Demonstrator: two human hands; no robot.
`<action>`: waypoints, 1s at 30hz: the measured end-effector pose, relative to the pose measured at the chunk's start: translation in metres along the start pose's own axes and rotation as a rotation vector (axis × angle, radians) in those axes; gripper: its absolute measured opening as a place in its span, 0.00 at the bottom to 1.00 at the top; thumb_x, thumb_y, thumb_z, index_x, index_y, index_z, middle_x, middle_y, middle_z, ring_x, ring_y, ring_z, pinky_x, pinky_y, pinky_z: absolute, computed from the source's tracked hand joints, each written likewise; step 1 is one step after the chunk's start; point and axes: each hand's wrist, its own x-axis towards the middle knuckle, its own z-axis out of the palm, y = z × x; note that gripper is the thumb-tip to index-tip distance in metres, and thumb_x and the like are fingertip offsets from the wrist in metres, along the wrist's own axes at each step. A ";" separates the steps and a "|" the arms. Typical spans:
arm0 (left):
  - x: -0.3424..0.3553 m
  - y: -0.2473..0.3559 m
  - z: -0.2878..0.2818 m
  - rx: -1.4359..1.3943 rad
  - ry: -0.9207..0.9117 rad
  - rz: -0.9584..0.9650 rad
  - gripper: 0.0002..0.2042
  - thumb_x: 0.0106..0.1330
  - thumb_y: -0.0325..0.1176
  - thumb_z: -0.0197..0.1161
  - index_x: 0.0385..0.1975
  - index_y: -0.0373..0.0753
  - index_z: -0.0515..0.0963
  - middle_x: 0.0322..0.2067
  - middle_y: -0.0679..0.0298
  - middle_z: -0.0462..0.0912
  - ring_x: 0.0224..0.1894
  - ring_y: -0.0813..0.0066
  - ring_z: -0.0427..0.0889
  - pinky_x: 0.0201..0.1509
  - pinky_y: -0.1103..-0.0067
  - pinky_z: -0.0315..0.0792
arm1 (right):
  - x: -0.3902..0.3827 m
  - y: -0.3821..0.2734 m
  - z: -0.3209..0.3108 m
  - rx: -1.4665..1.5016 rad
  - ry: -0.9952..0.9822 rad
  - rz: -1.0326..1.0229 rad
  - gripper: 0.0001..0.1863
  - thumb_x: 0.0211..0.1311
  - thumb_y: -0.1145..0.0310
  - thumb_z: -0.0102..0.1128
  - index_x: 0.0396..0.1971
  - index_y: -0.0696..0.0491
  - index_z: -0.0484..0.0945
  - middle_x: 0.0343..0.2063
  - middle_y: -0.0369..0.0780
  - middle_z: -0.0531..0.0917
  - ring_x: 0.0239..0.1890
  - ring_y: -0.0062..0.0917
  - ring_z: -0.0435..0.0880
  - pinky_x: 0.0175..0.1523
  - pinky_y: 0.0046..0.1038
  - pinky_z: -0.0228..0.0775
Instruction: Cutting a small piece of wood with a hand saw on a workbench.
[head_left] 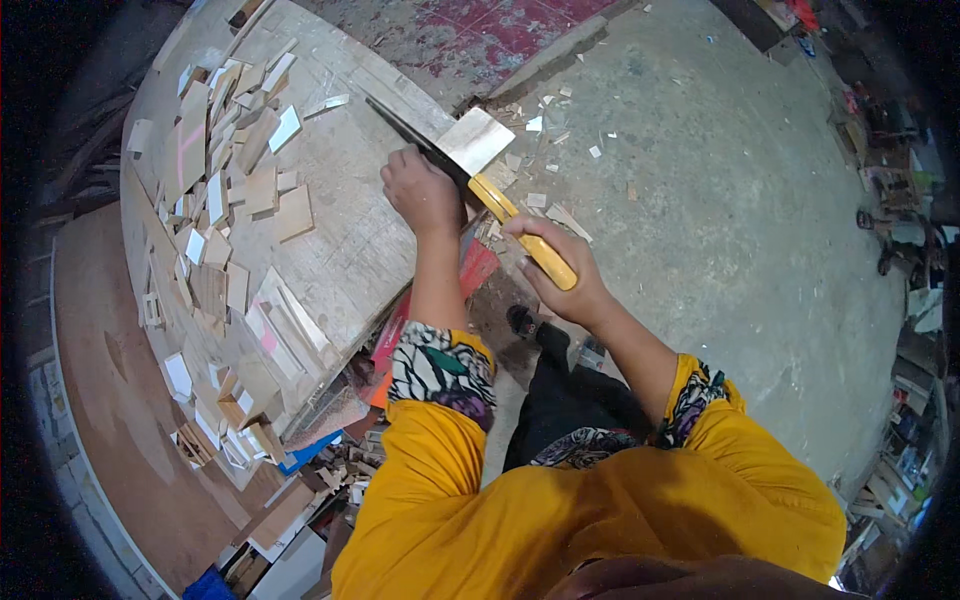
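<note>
Slantwise saw [484, 192], yellow handle [546, 256], dark blade [408, 128]

Wood offcuts [295, 215] across the left part of the workbench [350, 190], handsaw [490, 197] at its right edge, right hand [560, 270] on the saw's handle, left hand [425, 190] left of the blade, small board [476, 141] right of it, scraps [535, 124] on the floor [720, 220] further right.

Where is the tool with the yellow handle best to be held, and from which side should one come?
Probably by the yellow handle, wrapped from the person's near right side, where the right hand holds it now. The handle is long and its end points that way, while the dark blade tapers away toward the far left.
</note>
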 end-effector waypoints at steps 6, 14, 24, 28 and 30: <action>-0.005 -0.007 -0.001 0.029 -0.058 0.033 0.10 0.56 0.27 0.50 0.36 0.36 0.75 0.38 0.57 0.74 0.43 0.57 0.70 0.47 0.66 0.66 | -0.076 -0.011 -0.011 -0.151 -0.090 0.054 0.18 0.52 0.79 0.54 0.45 0.51 0.73 0.42 0.45 0.80 0.43 0.36 0.81 0.45 0.29 0.72; -0.002 -0.011 -0.005 0.018 -0.101 0.024 0.08 0.55 0.28 0.51 0.34 0.36 0.73 0.38 0.58 0.73 0.44 0.58 0.70 0.47 0.66 0.65 | -0.020 0.004 0.012 -0.154 -0.096 0.022 0.21 0.50 0.78 0.54 0.46 0.46 0.72 0.39 0.45 0.79 0.36 0.39 0.82 0.38 0.32 0.74; -0.038 -0.020 -0.017 0.058 -0.075 0.067 0.13 0.54 0.25 0.53 0.40 0.32 0.71 0.40 0.56 0.71 0.44 0.57 0.70 0.49 0.69 0.64 | -0.056 0.018 0.005 -0.160 -0.197 -0.059 0.25 0.46 0.74 0.57 0.48 0.41 0.71 0.34 0.42 0.81 0.31 0.39 0.81 0.34 0.34 0.73; -0.026 -0.038 -0.014 -0.164 0.002 -0.137 0.12 0.54 0.25 0.53 0.40 0.32 0.71 0.39 0.55 0.71 0.42 0.57 0.70 0.47 0.69 0.65 | -0.037 0.015 0.025 -0.210 -0.225 -0.088 0.25 0.44 0.76 0.59 0.47 0.44 0.72 0.32 0.43 0.81 0.28 0.41 0.80 0.32 0.31 0.73; -0.020 -0.020 -0.023 -0.063 -0.044 -0.007 0.10 0.55 0.24 0.51 0.38 0.33 0.72 0.38 0.55 0.72 0.41 0.57 0.70 0.47 0.69 0.66 | -0.040 0.020 0.018 -0.196 -0.185 -0.069 0.23 0.46 0.76 0.59 0.46 0.43 0.73 0.33 0.42 0.81 0.28 0.41 0.80 0.32 0.32 0.73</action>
